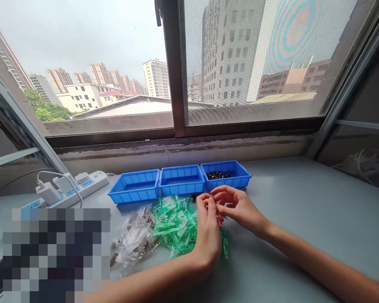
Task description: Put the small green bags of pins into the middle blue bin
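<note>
My left hand [208, 231] is over the right side of a pile of green plastic packets [175, 223], its fingers closed in a pinch. Fingertip to fingertip with it, my right hand [236, 206] is also pinched, coming in from the right. Whatever sits between the fingertips is too small and covered to make out. To the left of the green packets lies a heap of clear plastic packets [135, 237] with brownish pieces in them. Small black parts [196, 196] lie just behind the green pile, partly hidden by my left hand.
Three blue trays stand in a row: a left tray [133, 198], a middle tray [181, 188] and a right tray [230, 183] holding small black parts [218, 175]. A power strip [91, 185] with plugs and cables lies at left. A window [178, 84] rises behind the table [303, 210].
</note>
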Demonstrator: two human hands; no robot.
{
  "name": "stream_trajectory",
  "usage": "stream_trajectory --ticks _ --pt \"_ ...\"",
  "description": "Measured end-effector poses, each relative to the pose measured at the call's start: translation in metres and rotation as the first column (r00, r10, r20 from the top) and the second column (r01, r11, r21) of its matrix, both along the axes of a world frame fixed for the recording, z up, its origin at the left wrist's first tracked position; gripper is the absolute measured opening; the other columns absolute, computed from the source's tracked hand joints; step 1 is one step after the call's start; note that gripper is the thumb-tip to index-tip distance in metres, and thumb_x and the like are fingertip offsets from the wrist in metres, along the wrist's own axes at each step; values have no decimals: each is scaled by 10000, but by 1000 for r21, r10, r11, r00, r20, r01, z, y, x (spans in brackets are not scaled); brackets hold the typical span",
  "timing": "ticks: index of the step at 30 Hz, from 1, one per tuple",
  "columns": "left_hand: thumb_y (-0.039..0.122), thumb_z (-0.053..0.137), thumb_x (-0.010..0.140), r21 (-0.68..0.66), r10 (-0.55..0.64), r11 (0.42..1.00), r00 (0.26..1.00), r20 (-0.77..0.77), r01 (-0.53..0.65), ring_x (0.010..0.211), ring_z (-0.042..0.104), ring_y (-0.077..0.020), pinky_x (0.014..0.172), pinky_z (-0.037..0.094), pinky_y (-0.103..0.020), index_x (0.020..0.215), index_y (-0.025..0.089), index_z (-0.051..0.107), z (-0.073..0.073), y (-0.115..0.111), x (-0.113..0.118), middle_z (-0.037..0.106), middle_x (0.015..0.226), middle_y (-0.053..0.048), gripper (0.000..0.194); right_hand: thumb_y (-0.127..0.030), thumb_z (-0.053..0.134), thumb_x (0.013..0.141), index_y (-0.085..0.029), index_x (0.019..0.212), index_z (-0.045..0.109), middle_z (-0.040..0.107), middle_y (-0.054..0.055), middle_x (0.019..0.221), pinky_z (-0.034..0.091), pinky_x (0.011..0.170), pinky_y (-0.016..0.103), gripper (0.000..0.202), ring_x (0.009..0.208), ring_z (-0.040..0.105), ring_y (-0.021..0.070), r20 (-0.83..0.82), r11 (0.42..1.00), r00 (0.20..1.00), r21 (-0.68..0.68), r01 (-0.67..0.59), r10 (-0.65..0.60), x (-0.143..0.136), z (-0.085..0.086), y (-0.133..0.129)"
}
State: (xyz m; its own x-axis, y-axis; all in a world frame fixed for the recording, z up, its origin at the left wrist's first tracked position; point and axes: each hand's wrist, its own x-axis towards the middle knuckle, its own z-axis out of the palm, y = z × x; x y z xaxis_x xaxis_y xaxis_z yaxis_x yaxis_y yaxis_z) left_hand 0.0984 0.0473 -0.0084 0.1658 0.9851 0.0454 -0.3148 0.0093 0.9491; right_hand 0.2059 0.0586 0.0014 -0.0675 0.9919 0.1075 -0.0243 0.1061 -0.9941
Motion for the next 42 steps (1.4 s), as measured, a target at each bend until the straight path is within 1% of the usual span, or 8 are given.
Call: stream_trajectory --ticks 9,13,17,23,28,33,38,42 --pt "762 484 743 -15 9 1000 1000 -17 -9 585 361 -99 580 368 -225 923 193 418 -1 -2 -1 399 674 42 600 -492 646 761 -178 930 675 662 9 669 474 458 240 358 469 567 109 67 993 998 116 -23 15 -1 -2 -3" --pt "763 499 717 -22 5 1000 1000 -13 -5 608 375 -113 595 367 -241 921 192 421 1 -2 0 406 698 31 611 -558 607 779 -167 908 687 613 0 585 435 420 226 420 450 544 108 82 991 997 130 -20 10 -1 -3 -3" --pt "722 459 746 -8 -39 999 998 -59 39 647 390 -134 623 357 -259 910 194 442 -1 -1 1 443 753 2 553 -615 639 722 -158 919 696 621 24 637 411 381 216 500 477 534 113 68 979 988 162 127 -140 5 -1 3" --pt "575 266 851 125 -190 967 955 -228 223 698 389 -171 710 347 -298 734 198 473 -5 -6 -2 457 753 -29 446 -633 680 654 -151 850 701 624 46 681 466 401 243 521 545 546 138 84 905 926 263 335 -367 23 4 15" --pt "496 216 863 247 -328 845 824 -461 474 744 423 -198 796 345 -333 617 204 458 -2 -12 -6 441 718 -37 452 -571 670 685 -149 901 704 670 64 739 496 429 256 475 591 590 157 147 865 877 301 401 -457 40 -2 24" --pt "449 249 896 359 -295 721 732 -614 592 769 461 -214 773 361 -344 600 210 430 4 -17 -8 478 722 -56 422 -446 639 741 -207 1007 720 700 80 1066 530 509 278 367 776 650 201 303 895 869 346 282 -390 45 -4 25" --pt "348 350 895 488 -172 579 684 -709 653 712 464 -204 688 350 -341 616 210 441 7 -26 -11 535 734 -74 324 -368 635 727 -245 780 754 732 25 785 453 541 266 180 660 628 176 643 949 732 315 17 -227 40 -1 14" --pt "310 343 882 446 -236 635 709 -665 630 731 472 -205 727 368 -337 584 206 425 6 -25 -11 514 714 -64 326 -369 701 674 -263 776 749 712 1 755 414 528 244 155 635 601 158 753 973 656 188 -131 -57 39 -3 11"
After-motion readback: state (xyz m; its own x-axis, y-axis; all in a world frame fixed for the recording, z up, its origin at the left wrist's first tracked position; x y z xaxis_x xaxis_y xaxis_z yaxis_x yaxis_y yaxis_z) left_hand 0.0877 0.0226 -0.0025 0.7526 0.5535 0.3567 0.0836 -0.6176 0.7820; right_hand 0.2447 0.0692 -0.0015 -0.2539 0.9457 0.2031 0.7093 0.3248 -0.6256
